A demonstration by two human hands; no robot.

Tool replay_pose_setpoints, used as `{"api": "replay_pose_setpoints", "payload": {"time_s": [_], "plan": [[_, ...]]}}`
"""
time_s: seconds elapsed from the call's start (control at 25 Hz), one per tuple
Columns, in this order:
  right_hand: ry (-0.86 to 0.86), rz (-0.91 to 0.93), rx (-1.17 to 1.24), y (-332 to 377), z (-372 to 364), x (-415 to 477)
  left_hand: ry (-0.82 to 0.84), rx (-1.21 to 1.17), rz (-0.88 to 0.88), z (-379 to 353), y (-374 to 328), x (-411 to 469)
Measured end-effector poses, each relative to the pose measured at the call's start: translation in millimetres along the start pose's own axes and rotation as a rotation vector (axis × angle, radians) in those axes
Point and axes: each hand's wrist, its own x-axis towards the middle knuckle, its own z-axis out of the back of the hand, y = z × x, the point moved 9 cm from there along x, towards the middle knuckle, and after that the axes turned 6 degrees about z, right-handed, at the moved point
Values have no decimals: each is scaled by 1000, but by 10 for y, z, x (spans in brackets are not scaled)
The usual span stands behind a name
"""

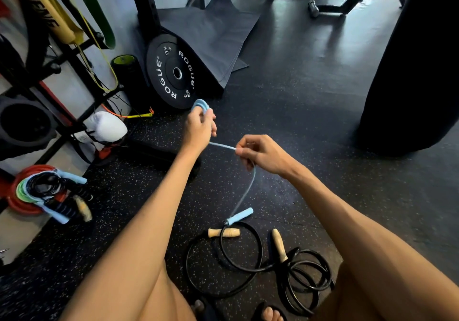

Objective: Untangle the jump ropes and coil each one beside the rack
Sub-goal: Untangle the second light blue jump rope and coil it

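A light blue jump rope (248, 186) runs between both hands above the floor. My left hand (198, 129) is closed around a small coil of it, with blue loops sticking out above the fingers. My right hand (260, 154) pinches the cord a short way to the right. From there the cord hangs down to its blue handle (239, 216) near the floor. Below lies a black jump rope (293, 273) with two wooden handles (223, 232), partly looped and loose. At the left, a pile of coiled ropes (47, 191) sits beside the rack (146, 10).
A black Rogue weight plate (171, 74) leans against the rack upright. Resistance bands (99, 10) hang at upper left, above a white boxing glove (106, 126). A dark punching bag (417, 72) stands at right. My knees and a sandalled foot (272, 313) fill the bottom edge.
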Motion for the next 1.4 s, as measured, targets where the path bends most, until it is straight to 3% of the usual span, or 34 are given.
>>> {"api": "replay_pose_setpoints", "payload": {"time_s": [0.12,0.32,0.6,0.84,1.0,1.2,1.32,1.4], "plan": [[-138,85,-10,167,143,17,253,189,9,-276,-33,-169],[-381,123,-107,172,465,-7,723,-80,229,-644,-70,-534],[-433,4,-6,3,511,-7,898,-471,373,-744,-183,-626],[-234,-232,223,-243,210,-51,723,-953,374,-580,-299,-429],[-14,-344,136,-339,30,-145,420,-1054,329,-327,-231,-203],[171,-373,53,-313,-116,-212,15,-851,200,-28,-61,-24],[233,-347,25,-290,-201,-212,-111,-430,48,107,-76,-19],[207,-260,5,-215,-189,-143,-111,-99,-33,107,-148,-76]]}}
